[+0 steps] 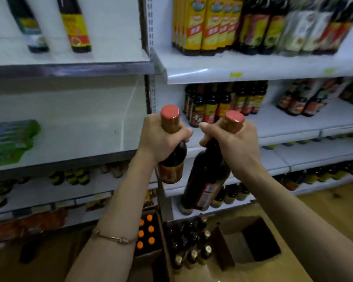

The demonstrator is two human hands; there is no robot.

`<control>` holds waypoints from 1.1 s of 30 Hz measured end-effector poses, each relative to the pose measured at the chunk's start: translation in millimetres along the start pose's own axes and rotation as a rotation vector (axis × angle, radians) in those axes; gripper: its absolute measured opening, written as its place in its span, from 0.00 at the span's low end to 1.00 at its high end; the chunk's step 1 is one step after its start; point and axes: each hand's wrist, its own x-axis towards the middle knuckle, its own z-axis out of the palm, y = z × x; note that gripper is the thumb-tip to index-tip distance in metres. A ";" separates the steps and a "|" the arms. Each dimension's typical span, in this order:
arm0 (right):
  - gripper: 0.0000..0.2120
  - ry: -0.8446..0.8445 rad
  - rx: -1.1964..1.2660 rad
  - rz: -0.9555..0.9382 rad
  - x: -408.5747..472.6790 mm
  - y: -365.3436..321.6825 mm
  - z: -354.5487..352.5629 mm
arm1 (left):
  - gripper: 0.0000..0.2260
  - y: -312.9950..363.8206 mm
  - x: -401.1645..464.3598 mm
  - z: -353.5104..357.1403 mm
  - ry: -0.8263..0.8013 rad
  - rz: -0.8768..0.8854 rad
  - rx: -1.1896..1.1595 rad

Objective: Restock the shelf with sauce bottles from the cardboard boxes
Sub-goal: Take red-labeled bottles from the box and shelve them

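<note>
My left hand (161,137) grips the neck of a dark sauce bottle (171,169) with a red cap, held upright in front of the shelf upright. My right hand (236,143) grips the neck of a second dark red-capped bottle (206,180), which tilts down to the left. Both bottles hang in the air before the middle white shelf (283,127), where similar dark bottles (222,102) stand in a row. On the floor below stand open cardboard boxes, one with orange-capped bottles (146,233) and one with gold-capped dark bottles (190,245).
An empty open cardboard box (251,241) sits on the wooden floor at the right. The upper shelf (253,66) carries yellow-labelled and dark bottles. The left shelf bay holds a green pack (10,139) and two bottles on top. Lower shelves hold several small jars.
</note>
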 end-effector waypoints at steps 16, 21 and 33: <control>0.15 0.283 -0.157 -0.055 72.1 -53.5 -323.8 | 0.07 150.2 117.3 292.2 -0.543 0.056 -0.432; 0.15 0.387 -0.190 -0.012 79.3 -50.7 -431.6 | 0.07 194.6 143.4 397.9 -0.702 0.061 -0.502; 0.17 0.601 -0.097 0.024 128.5 -8.2 -632.6 | 0.08 235.8 207.4 601.6 -0.908 0.009 -0.484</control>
